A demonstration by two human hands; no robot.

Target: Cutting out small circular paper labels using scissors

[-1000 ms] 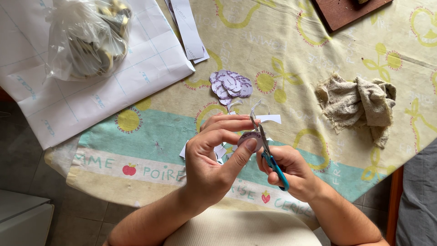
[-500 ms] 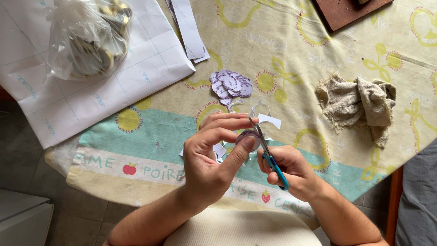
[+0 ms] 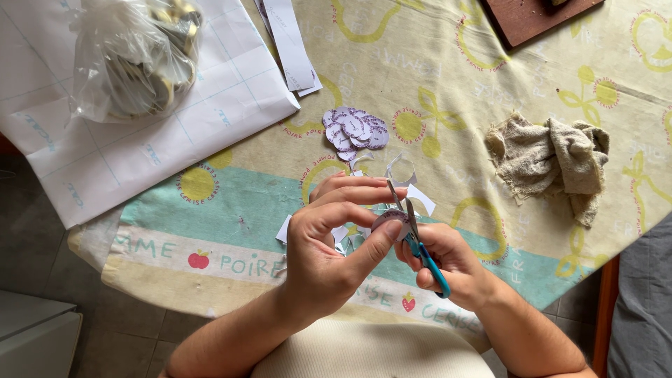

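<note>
The left hand (image 3: 318, 245) pinched a small round purple-printed paper disc (image 3: 389, 222) between thumb and fingers; the right hand (image 3: 448, 260) gripped blue-handled scissors (image 3: 418, 238) trimming it; beyond the fingers a pile of finished purple paper discs (image 3: 353, 129) suggested work well underway, more seemingly remaining.

At the far left of the tabletop (image 3: 490, 63) lies a clear plastic bag (image 3: 133, 59), knotted and full of round pieces, on a white sheet with a thin blue grid (image 3: 210, 119). Beside it are narrow white label strips (image 3: 290, 42). Nearer to me is a small pile of round white-and-purple labels (image 3: 355, 128). My left fingers (image 3: 388, 231) pinch one such round label (image 3: 389, 221).
</note>
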